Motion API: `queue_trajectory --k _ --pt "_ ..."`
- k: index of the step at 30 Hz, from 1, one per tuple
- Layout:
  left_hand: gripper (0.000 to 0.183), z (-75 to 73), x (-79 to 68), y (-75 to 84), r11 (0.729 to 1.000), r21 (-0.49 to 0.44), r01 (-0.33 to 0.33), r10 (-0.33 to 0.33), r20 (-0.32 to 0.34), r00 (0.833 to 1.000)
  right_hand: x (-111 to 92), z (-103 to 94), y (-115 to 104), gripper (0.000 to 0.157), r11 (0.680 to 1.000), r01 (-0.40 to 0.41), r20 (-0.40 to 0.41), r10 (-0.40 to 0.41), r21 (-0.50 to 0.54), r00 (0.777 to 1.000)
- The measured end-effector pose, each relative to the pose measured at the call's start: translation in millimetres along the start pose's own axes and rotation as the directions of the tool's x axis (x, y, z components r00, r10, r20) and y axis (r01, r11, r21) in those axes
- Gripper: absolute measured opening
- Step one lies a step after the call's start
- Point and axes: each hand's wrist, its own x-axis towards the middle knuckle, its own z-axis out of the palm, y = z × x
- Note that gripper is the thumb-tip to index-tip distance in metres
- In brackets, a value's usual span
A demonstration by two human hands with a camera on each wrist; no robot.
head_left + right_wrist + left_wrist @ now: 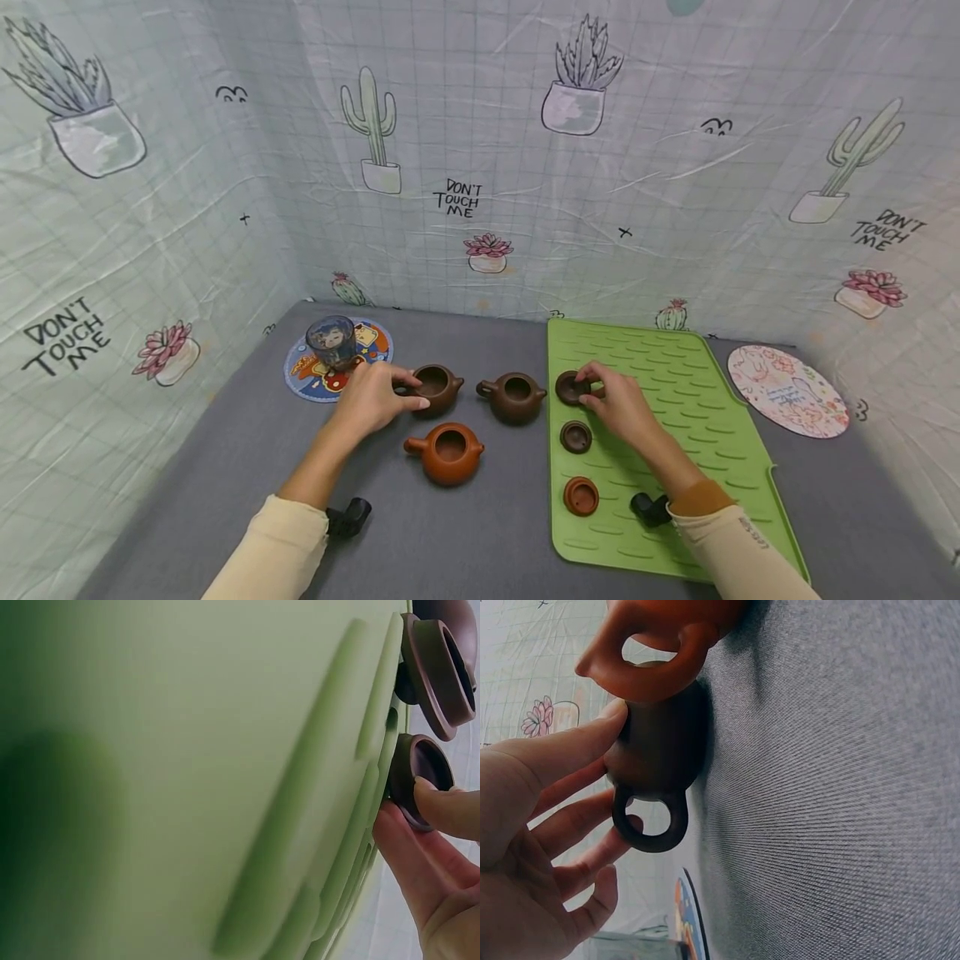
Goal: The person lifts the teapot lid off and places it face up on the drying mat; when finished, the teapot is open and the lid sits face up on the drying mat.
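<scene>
My left hand [373, 396] grips a small dark brown clay teapot [446, 402] with thumb and fingers about its body; the pot stands lidless on the grey cloth. In the left wrist view, its ring handle [658, 844] points toward the fingers. To its right is another dark brown teapot [517, 410], and in front an orange-brown teapot [450, 468], both without lids. Over the green mat, my right hand [621, 404] pinches a dark brown teapot lid [567, 388] by its edge. Nearer me lie a second dark lid [576, 437] and an orange-brown lid [581, 497], hollow sides up.
The green ridged mat [660, 533] covers the right part of the grey table [435, 550]. A clear glass [330, 340] stands on a colourful round coaster [303, 385] at back left. A pink floral coaster [787, 392] lies beyond the mat's right edge. A patterned curtain [480, 125] hangs behind.
</scene>
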Motion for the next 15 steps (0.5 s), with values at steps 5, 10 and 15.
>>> queue_trajectory --k 5,10,15 --pt "0.028 -0.1 1.4 0.1 1.000 0.002 0.004 -0.004 0.004 1.000 -0.1 0.6 -0.9 0.026 1.000 0.000 -0.016 0.000 -0.010 1.000" --pt "0.028 -0.4 1.3 -0.5 1.000 0.006 0.002 -0.002 0.001 1.000 0.9 0.8 0.1 0.026 1.000 0.009 -0.015 -0.009 -0.007 1.000" --pt "0.028 -0.5 1.4 -1.0 1.000 0.006 -0.008 0.008 0.001 1.000 1.2 -0.2 0.7 0.027 1.000 0.020 -0.008 -0.020 -0.009 1.000"
